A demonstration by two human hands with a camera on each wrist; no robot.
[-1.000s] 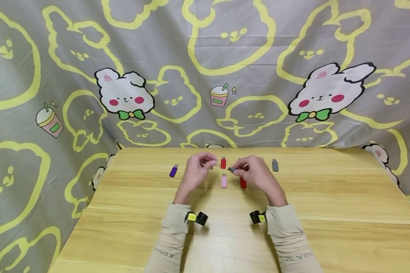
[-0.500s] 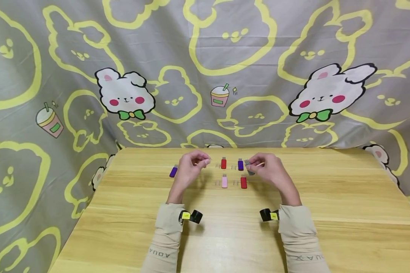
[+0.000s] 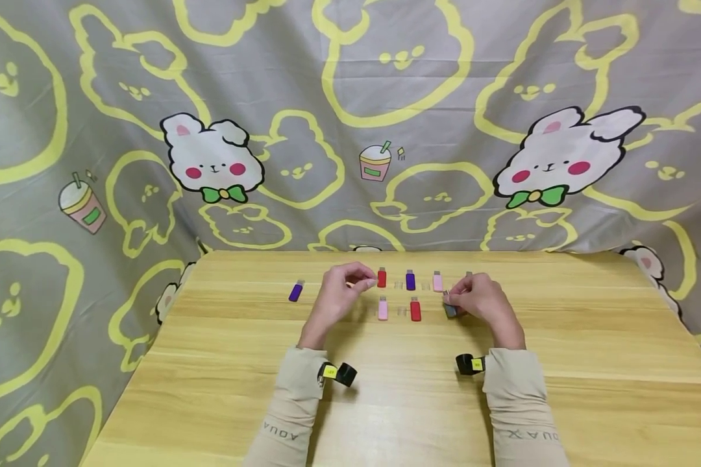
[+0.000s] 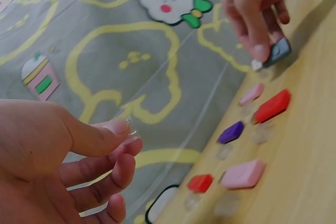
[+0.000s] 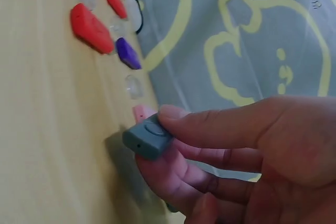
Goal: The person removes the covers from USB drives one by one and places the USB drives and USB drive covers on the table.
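Between thumb and forefinger of my left hand (image 3: 340,290) is a small clear plastic cap (image 4: 131,129), held above the table behind the near-left sticks. My right hand (image 3: 483,302) pinches a grey USB stick (image 5: 148,137) low over the table at the right end of the front row. Red (image 3: 382,279), purple (image 3: 410,281) and pink (image 3: 437,281) USB sticks lie in the back row. In front of them lie a pink USB stick (image 3: 382,310) and a red USB stick (image 3: 415,311). Behind my right hand, another grey stick (image 3: 469,274) is mostly hidden.
A purple USB stick (image 3: 295,291) lies apart on the left. Clear caps (image 3: 402,311) lie beside several sticks. The wooden table (image 3: 385,402) ends at a patterned grey curtain (image 3: 350,214) behind and at the left.
My right hand has carried the grey USB stick rightward and toward the front row, uncovering the back purple and pink sticks. My left hand shifted left, then back right, still holding the cap.
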